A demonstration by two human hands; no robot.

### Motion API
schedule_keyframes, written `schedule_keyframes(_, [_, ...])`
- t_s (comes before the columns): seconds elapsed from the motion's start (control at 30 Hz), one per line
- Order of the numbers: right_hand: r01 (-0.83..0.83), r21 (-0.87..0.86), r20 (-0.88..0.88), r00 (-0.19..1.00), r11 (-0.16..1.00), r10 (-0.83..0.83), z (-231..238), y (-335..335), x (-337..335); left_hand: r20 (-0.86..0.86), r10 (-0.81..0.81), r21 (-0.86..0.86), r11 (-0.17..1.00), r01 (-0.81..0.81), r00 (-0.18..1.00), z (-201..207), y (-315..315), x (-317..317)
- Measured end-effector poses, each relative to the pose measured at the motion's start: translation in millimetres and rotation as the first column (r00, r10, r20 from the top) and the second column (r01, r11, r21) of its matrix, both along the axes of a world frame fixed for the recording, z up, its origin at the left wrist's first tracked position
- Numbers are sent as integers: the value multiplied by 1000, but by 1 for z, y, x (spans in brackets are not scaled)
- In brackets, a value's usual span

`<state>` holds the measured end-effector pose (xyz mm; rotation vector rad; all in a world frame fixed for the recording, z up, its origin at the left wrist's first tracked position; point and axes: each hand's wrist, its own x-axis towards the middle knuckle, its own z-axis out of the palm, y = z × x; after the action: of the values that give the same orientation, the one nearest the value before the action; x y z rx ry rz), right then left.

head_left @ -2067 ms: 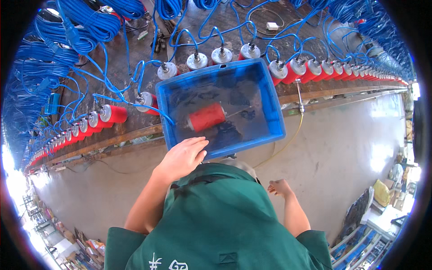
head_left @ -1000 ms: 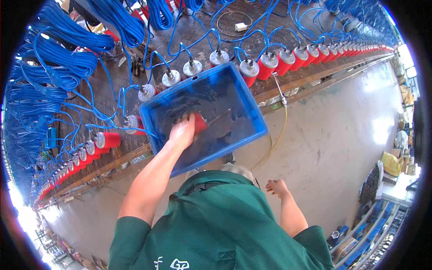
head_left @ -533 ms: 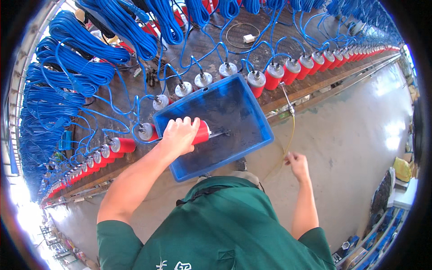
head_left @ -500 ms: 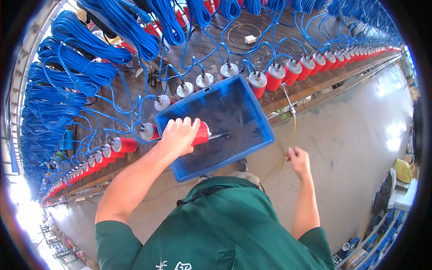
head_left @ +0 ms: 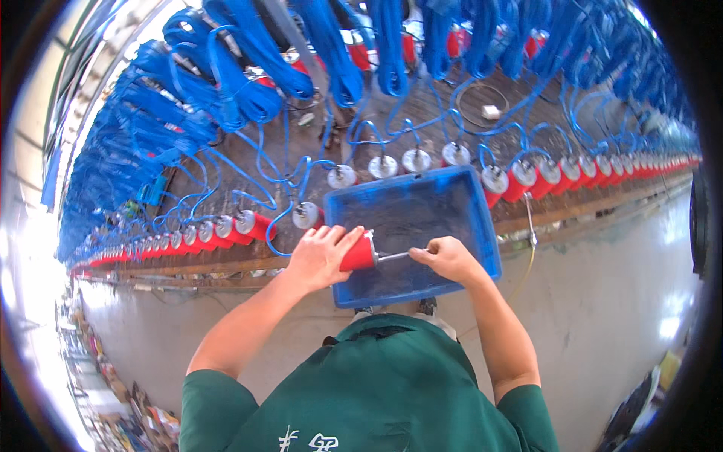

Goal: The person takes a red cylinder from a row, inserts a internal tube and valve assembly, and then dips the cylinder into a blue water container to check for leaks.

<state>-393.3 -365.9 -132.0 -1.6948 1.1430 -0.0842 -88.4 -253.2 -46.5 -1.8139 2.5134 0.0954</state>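
Observation:
My left hand (head_left: 322,260) is wrapped round a red cylinder (head_left: 358,255) with a metal end, held on its side over the left part of a blue plastic crate (head_left: 491,226). A thin metal rod (head_left: 392,257) sticks out of the cylinder's right end. Its outer end is pinched between the thumb and fingers of my right hand (head_left: 446,258), above the crate's middle. The crate's inside looks dark and wet. Behind my left hand stands another red cylinder (head_left: 307,216) with a grey metal cap and a blue cable.
Capped red cylinders (head_left: 548,175) line the front edge of a dark wooden bench (head_left: 429,117) on both sides. Coils of blue cable (head_left: 339,56) crowd its back. A metal fitting on a thin yellow hose (head_left: 532,252) hangs at the edge, right of the crate.
My right hand has left the yellow hose at the right and moved to the metal rod. My left hand still holds the red cylinder. The whole view has shifted.

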Motion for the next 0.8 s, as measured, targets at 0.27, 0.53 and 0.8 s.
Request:
schedule_keyframes(0.27, [-253,380,108,967,890,229,15,-4,36,-150,66,-137,987,-87,987,-30,34,37])
schedule_keyframes(0.53, [-170,-640,233,886,749,401,8,25,60,-187,30,-2,1000,-31,982,-31,22,52])
schedule_keyframes(0.8, [-44,413,338,935,910,-108,0,13,41,-223,46,-77,995,-65,974,-41,36,52])
